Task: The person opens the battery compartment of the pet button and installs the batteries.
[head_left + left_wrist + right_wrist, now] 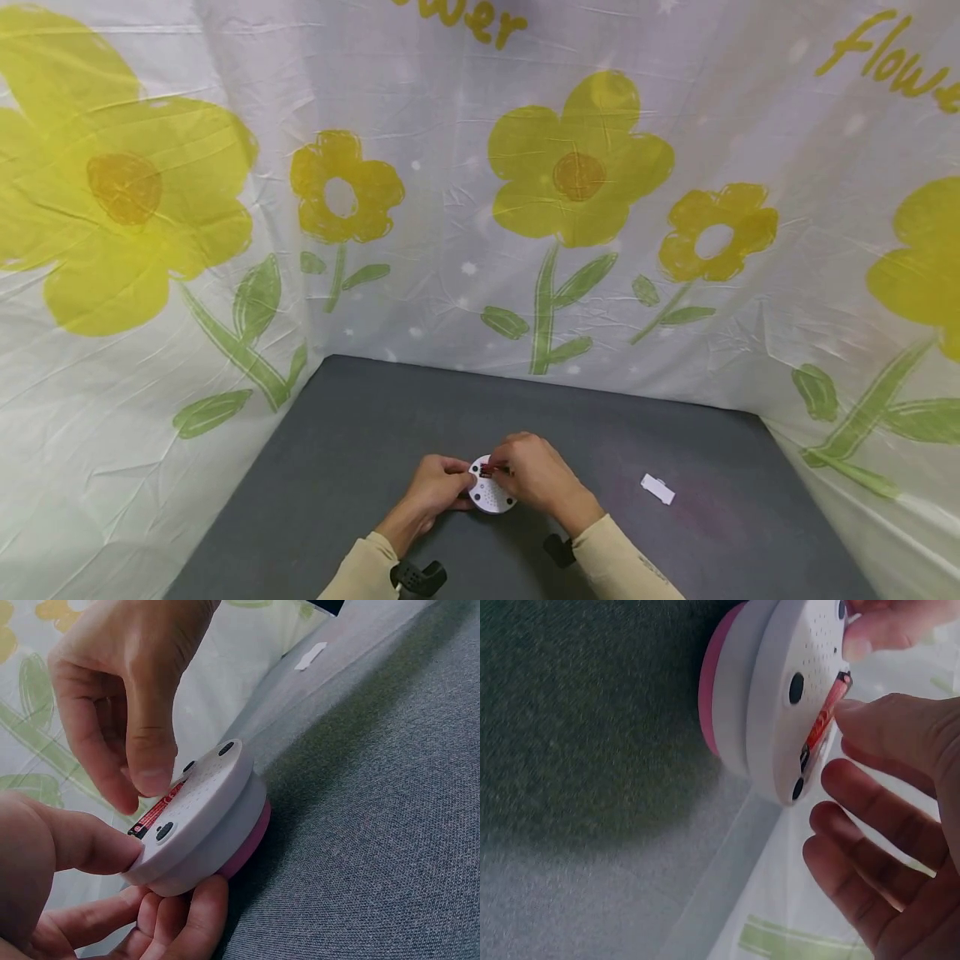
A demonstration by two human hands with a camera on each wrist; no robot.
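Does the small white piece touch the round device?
No, the white piece lies on the table, well apart from the device.

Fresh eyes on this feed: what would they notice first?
Big yellow flowers on the white backdrop behind the table come first. Next, the red battery in the round white device, between left hand and right hand. A small white cover lies farther right on the table.

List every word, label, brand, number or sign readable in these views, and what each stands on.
"ower", in yellow on the cloth backdrop, cut off by the top edge of the head view.
"flowe", in yellow on the same backdrop, cut off by the right edge.
Marks on the red battery at the round white device: too small and blurred to read.
Dark marks on the right sleeve: too small to read.
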